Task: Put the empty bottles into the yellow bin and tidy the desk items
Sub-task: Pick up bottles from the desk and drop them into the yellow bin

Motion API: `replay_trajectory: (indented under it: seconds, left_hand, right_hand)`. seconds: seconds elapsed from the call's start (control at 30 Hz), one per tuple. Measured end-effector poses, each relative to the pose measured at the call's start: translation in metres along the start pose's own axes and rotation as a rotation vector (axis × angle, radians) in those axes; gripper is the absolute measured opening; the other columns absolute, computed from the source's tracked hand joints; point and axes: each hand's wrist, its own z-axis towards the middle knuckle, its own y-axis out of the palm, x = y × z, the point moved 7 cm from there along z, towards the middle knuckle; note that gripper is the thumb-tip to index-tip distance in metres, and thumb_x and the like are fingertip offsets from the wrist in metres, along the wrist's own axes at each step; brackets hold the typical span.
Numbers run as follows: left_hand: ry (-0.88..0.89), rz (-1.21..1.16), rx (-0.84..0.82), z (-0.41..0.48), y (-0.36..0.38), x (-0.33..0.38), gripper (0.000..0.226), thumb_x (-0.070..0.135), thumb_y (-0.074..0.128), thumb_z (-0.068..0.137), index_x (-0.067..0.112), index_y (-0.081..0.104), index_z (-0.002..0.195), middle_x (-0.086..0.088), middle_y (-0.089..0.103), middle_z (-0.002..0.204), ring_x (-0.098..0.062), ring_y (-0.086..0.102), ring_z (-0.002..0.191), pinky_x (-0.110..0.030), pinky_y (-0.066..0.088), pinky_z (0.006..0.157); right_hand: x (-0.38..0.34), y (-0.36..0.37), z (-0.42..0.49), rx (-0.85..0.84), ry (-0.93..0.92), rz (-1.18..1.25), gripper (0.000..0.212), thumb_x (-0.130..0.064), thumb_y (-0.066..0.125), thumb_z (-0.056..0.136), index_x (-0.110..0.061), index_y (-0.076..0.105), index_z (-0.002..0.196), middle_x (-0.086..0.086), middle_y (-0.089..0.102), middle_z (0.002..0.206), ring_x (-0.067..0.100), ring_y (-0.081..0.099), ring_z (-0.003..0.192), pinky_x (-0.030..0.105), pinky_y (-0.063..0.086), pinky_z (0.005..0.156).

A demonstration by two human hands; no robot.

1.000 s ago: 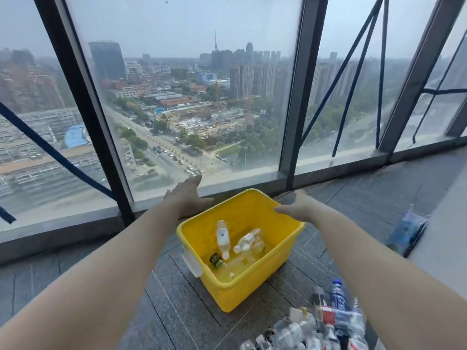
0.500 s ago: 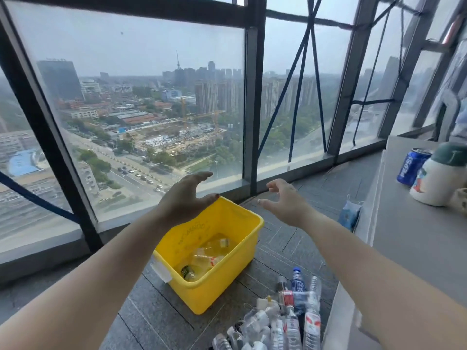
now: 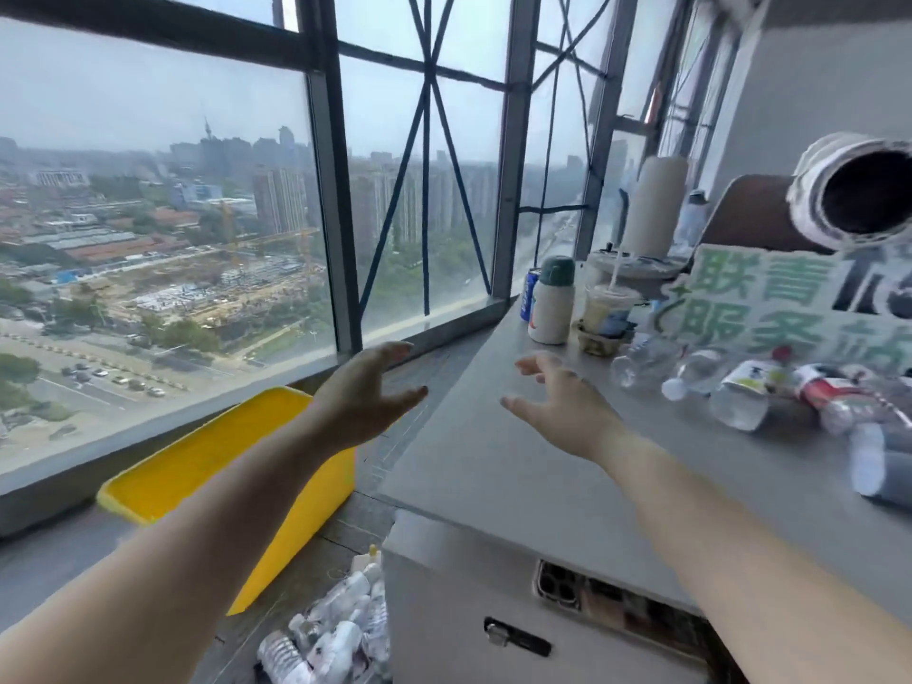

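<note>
Yellow bin [image 3: 316,496] on the dark floor, lower left, set against the sill of the window [image 3: 148,239] and just beside the end of the desk [image 3: 493,461]; near wall and rim show, the left forearm crosses over it, and its contents cannot be made out from this angle. Left hand [image 3: 365,392] raised in the air above the bin's far corner, fingers spread and loosely bent, holding nothing. Right hand [image 3: 557,407] over the grey desk top, palm down, fingers fanned apart, holding nothing; whether it touches the surface cannot be told. Empty bottles [image 3: 740,392], clear plastic, lie on their sides in a loose cluster on the desk to the right of that hand, apart from it; some carry white or red labels, and the outer ones are blurred. Behind them, toward the glass: a blue can [image 3: 530,293], a white flask [image 3: 552,308] with a green cap just beside it, and a lidded cup [image 3: 607,303] with a straw. A cut-out sign [image 3: 770,308] with green characters stands at the back. More bottles [image 3: 325,629] heaped on the floor, between the bin and the desk's end panel.
</note>
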Motion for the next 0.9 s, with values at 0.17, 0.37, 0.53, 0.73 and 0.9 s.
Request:
replay_trajectory:
  seconds: [0.17, 0.37, 0.53, 0.73, 0.9]
  left_hand:
    - [0.091, -0.034, -0.028, -0.002, 0.068, 0.08, 0.057, 0.038, 0.066, 0.085, 0.023, 0.046, 0.136, 0.003, 0.052, 0.137, -0.012, 0.048, 0.126, -0.027, 0.035, 0.104]
    - [0.135, -0.077, -0.087, 0.0, 0.133, 0.14, 0.057, 0.04, 0.066, 0.084, 0.025, 0.046, 0.135, 0.002, 0.052, 0.135, -0.015, 0.05, 0.124, -0.033, 0.04, 0.103]
    - [0.109, -0.121, -0.069, 0.024, 0.163, 0.155, 0.056, 0.036, 0.068, 0.083, 0.022, 0.048, 0.133, -0.002, 0.049, 0.137, -0.019, 0.048, 0.124, -0.03, 0.038, 0.101]
    - [0.059, -0.093, -0.063, 0.085, 0.198, 0.146, 0.061, 0.04, 0.069, 0.082, 0.024, 0.045, 0.136, 0.0, 0.043, 0.14, -0.016, 0.045, 0.126, -0.025, 0.034, 0.095]
    - [0.029, -0.132, -0.081, 0.138, 0.235, 0.135, 0.073, 0.041, 0.074, 0.076, 0.023, 0.041, 0.138, -0.005, 0.039, 0.141, -0.024, 0.046, 0.125, -0.036, 0.039, 0.105]
  right_hand:
    - [0.076, -0.072, -0.065, 0.088, 0.123, -0.047, 0.051, -0.034, 0.063, 0.088, -0.016, 0.046, 0.132, 0.001, 0.051, 0.135, 0.016, 0.046, 0.125, 0.024, 0.034, 0.096]
    - [0.15, -0.127, -0.123, 0.126, 0.269, -0.139, 0.053, -0.036, 0.064, 0.086, -0.017, 0.046, 0.132, 0.001, 0.049, 0.137, 0.019, 0.043, 0.128, 0.029, 0.035, 0.102]
    - [0.189, -0.143, -0.12, 0.168, 0.324, -0.189, 0.053, -0.032, 0.066, 0.085, -0.015, 0.047, 0.131, 0.005, 0.047, 0.135, 0.022, 0.045, 0.125, 0.029, 0.034, 0.102]
    - [0.22, -0.127, -0.067, 0.129, 0.308, -0.316, 0.057, -0.036, 0.062, 0.087, -0.017, 0.04, 0.136, 0.005, 0.037, 0.142, 0.026, 0.033, 0.131, 0.032, 0.029, 0.106]
    - [0.231, -0.105, -0.011, 0.157, 0.181, -0.457, 0.058, -0.038, 0.063, 0.085, -0.015, 0.043, 0.135, 0.005, 0.038, 0.141, 0.027, 0.03, 0.134, 0.035, 0.02, 0.111]
